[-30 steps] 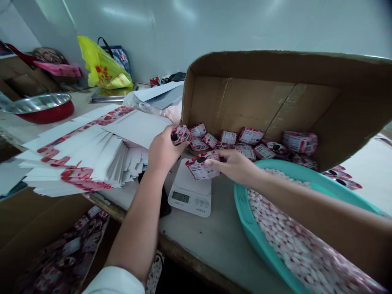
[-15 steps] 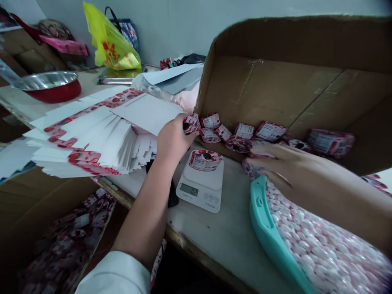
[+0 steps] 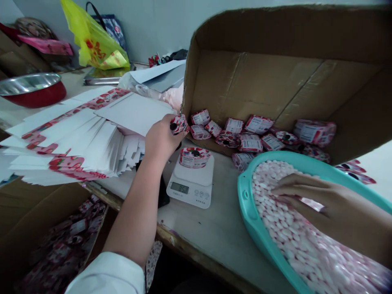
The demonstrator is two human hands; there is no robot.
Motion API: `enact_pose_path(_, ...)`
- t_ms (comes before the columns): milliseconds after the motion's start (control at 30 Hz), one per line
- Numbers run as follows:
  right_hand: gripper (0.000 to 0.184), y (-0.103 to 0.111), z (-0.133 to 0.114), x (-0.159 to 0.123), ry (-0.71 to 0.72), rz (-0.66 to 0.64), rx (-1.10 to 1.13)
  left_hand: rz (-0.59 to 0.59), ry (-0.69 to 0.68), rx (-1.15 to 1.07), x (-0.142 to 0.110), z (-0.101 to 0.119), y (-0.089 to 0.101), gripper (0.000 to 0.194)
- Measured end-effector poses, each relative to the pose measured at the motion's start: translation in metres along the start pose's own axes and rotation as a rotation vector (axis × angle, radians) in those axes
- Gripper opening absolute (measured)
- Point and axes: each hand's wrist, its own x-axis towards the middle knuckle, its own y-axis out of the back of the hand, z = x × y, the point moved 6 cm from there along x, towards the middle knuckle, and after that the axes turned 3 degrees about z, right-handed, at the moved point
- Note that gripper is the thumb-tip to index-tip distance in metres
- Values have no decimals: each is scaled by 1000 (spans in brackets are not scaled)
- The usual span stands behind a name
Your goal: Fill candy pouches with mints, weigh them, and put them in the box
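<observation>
My left hand (image 3: pixel 161 141) is closed around a small strawberry-printed candy box (image 3: pixel 179 124) with a dark round hole, held above the table by the carton's near left corner. A similar box (image 3: pixel 195 158) stands on the white kitchen scale (image 3: pixel 191 195), whose display shows digits. My right hand (image 3: pixel 318 204) is over the teal basin (image 3: pixel 249 206), fingers stretched out and reaching down onto small white and pink wrapped candies (image 3: pixel 281 228). Its fingertips touch the candies, with the thumb apart from the fingers.
Several printed boxes (image 3: pixel 249 143) lie in a tipped cardboard carton (image 3: pixel 269 90) behind the scale. Flat printed sheets (image 3: pixel 92 143) are stacked at left. Below the table edge, another carton holds many boxes (image 3: pixel 70 241). A red bowl (image 3: pixel 33 98) and a yellow bag (image 3: pixel 94 45) stand farther back.
My right hand set its box on the scale, let go and moved right to the candies in the basin. My left hand keeps its box. The scale's display reading changed.
</observation>
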Motion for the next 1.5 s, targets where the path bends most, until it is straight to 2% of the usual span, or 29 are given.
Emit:
enact_pose_path(133,22,0,3,-3,-30,-9,3,-9,-15,36,3,-2,-3,44)
enact_pose_path(233,25,10,-4,1,1,72,-65,-24,-18,48,4,-2,-4,42)
enact_pose_path(300,30,15,-16,12,67,99,-102,-20,-28,34,4,-1,-3,42)
enact_pose_path(367,35,12,-28,33,110,55,-123,3,-49,15,3,1,-1,42)
enact_pose_path(433,43,-2,-37,63,87,-43,-141,27,-69,0,2,4,2,42)
enact_pose_path(467,52,-12,-40,81,74,-91,-142,32,-75,-5,2,5,2,42)
enact_pose_path(533,72,-38,-47,115,57,-200,-96,30,-80,-5,2,5,3,41)
enact_pose_path(567,73,-54,-52,129,80,-288,-69,24,-81,3,2,5,2,41)
enact_pose_path(600,64,-67,-56,141,93,-368,-67,20,-84,13,2,5,2,41)
enact_pose_path(667,44,-83,-63,155,111,-436,-106,23,-87,29,3,4,2,41)
enact_pose_path(700,36,-84,-66,157,123,-431,-138,23,-85,32,3,3,1,41)
enact_pose_path(767,32,-73,-70,154,139,-361,-204,26,-78,33,4,1,1,42)
enact_pose_path(900,46,-36,-68,130,84,-278,-262,34,-52,53,4,-2,0,43)
enact_pose_path(1000,50,-21,-66,118,50,-249,-252,30,-48,58,3,-3,-2,42)
enact_pose_path(1167,47,-19,-72,117,42,-165,-261,20,-76,50,1,-3,-5,42)
enact_pose_path(1367,45,-20,-79,120,90,-166,-335,33,-85,44,1,-2,-4,43)
enact_pose_path(1500,46,-16,-82,122,112,-102,-349,37,-88,19,2,-2,-1,40)
